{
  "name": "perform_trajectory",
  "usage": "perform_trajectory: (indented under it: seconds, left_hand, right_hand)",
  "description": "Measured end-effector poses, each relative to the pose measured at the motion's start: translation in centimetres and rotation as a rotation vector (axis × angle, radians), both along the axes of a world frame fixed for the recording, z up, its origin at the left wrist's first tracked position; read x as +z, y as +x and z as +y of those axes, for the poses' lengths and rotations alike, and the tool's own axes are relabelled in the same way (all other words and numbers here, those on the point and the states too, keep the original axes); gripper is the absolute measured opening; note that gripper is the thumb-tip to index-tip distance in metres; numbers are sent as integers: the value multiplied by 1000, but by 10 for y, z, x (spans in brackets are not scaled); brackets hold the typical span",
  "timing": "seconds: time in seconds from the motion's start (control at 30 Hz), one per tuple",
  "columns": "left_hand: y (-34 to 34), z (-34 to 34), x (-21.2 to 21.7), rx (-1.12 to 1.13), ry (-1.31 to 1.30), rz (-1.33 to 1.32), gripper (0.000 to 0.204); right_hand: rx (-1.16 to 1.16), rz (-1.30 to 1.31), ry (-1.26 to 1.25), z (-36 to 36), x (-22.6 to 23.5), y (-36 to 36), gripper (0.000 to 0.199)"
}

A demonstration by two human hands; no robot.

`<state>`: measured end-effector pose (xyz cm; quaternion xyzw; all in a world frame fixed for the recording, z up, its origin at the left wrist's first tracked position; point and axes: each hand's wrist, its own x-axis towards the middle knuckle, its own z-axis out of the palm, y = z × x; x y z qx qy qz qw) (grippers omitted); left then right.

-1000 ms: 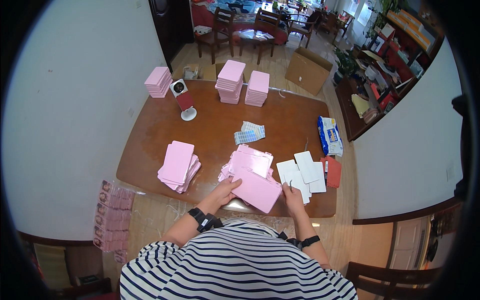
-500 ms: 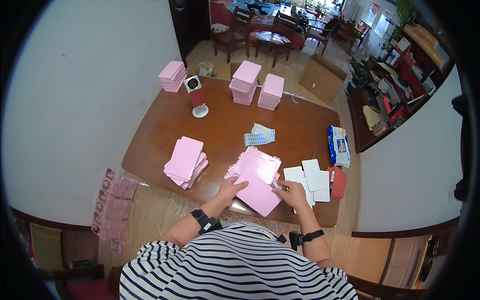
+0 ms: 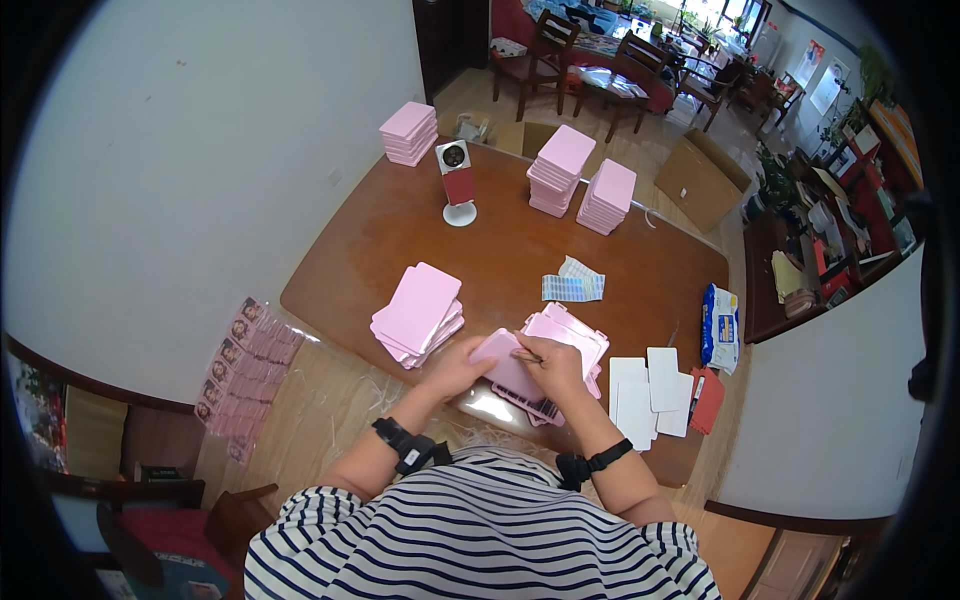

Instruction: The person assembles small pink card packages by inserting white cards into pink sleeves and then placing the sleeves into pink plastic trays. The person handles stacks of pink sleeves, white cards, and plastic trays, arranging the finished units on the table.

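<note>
- I see the brown worktop (image 3: 490, 255) spanning the view below my camera.
- A pink stack (image 3: 423, 300) sits on it, left of the hands.
- White cards (image 3: 630, 400) lie to the right.
- I find the flat pink piece (image 3: 513, 378) at the worktop's near edge, between both hands.
- Left hand (image 3: 460, 370): fingers clamped on that piece.
- Right hand (image 3: 557, 370): fingers together around a slim dark tool (image 3: 530, 357), over the piece.
</note>
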<state>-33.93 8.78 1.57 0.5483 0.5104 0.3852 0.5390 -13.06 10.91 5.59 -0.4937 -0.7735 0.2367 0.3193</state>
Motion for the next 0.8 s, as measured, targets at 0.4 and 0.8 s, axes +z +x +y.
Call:
perform_trajectory:
  seconds: [0.4,0.8]
  left_hand:
    - [-148,31,-10,-15,495,611,59]
    - [-139,27,-34,294,506,647,50]
  right_hand:
    - [-764,321,-529,6,-115,108,21]
    - [-1690,611,-565,-58,-235,308,44]
